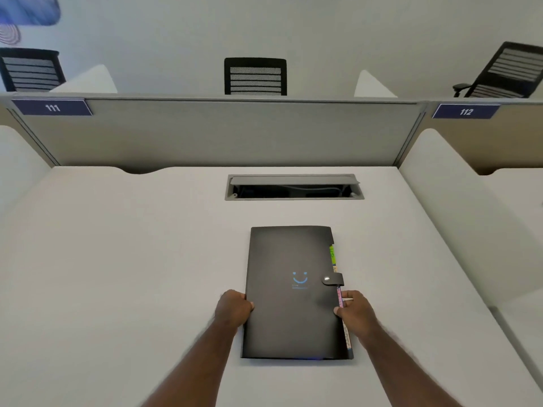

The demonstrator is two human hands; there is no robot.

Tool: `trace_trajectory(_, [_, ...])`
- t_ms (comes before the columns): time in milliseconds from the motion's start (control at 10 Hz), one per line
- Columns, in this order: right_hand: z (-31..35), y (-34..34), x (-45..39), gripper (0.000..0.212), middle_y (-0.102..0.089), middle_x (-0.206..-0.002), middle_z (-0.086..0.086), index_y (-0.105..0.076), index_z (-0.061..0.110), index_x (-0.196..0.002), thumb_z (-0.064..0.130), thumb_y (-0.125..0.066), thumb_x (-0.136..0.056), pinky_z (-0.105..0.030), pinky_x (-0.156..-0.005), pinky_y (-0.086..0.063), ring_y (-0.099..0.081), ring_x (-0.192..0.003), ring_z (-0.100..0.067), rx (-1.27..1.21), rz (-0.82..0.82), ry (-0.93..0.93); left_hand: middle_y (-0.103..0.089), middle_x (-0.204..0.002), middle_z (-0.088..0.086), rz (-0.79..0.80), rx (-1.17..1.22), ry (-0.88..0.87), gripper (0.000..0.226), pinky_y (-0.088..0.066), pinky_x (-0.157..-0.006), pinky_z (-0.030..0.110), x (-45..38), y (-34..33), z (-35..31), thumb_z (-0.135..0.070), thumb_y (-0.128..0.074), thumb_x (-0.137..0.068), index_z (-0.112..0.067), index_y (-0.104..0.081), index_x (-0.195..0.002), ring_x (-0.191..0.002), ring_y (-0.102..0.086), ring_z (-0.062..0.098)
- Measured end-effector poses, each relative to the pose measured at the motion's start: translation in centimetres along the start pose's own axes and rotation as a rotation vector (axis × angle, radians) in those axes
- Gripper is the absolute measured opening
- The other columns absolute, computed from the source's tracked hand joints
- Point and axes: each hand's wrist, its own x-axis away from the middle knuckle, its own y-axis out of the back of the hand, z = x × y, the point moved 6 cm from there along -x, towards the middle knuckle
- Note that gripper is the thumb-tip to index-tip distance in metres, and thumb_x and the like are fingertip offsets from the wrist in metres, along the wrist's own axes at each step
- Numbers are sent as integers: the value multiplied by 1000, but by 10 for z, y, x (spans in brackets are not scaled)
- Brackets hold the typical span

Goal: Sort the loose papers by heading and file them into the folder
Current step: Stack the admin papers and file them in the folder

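Folder [291,292] first: I see it lying flat on the white desk [132,259], closed, black, with a small blue smile printed on the cover. Its long sides run away from me, and it sits a little right of the desk's middle, near my edge. A short strap with a metal snap [333,279] wraps over the right edge and is fastened down. Coloured tabs [332,255], green at the far end and pinkish lower down, peek out along that same edge.

I see my left hand [233,309] at the folder's left edge, fingers curled round it with the thumb lying on the cover. My right hand [354,311] is at the right edge just below the strap, thumb on top and fingers curled against the side, gripping the folder by the tabs. Both forearms reach in from the bottom of the view.

I see no loose papers on the desk from here.

Beyond the folder, a grey cable slot [293,188] is set into the desk with its lid tipped up. Behind it stands a grey partition [220,133] bearing blue number plates, 111 [53,107] on the left and 112 [465,111] on the right. Three black mesh chairs [255,76] show over the partition.
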Motion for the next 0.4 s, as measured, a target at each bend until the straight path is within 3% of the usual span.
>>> trace_trajectory(100, [-3,-2,-2,39,-69,-112,-8,-59,13,-115,3,-67,-78,-27,-77,-44,-62,-94,-24,34,4,4,-54,-68,4,-22,-86,35,26,-43,-59,23,6,-1,-7,-7,-61,-79,-10,-50,-56,-70,-59,26])
trace_trajectory(200, [2,-1,1,41,-67,-117,-9,-57,15,-122,10,-66,-83,-29,-83,-46,-62,-101,-26,93,-6,39,-58,-90,8,-60,-199,22,9,-51,-73,28,11,3,-15,-7,-57,-83,-9,-57,-74,-93,-66,29])
trace_trajectory(300, [26,16,9,43,-56,-129,-9,-53,18,-131,22,-62,-89,-37,-99,-42,-53,-119,-30,242,-113,152,-53,-121,11,-163,-255,-14,27,-49,-90,36,16,20,-28,-10,-54,-86,-8,-61,-112,-112,-57,31])
trace_trajectory(400, [72,36,16,43,-51,-136,-3,-52,23,-133,25,-60,-91,-41,-101,-42,-47,-125,-28,246,-194,303,-50,-133,5,-306,-276,-140,41,-43,-99,40,19,48,-54,-17,-53,-88,-16,-55,-129,-121,-51,27])
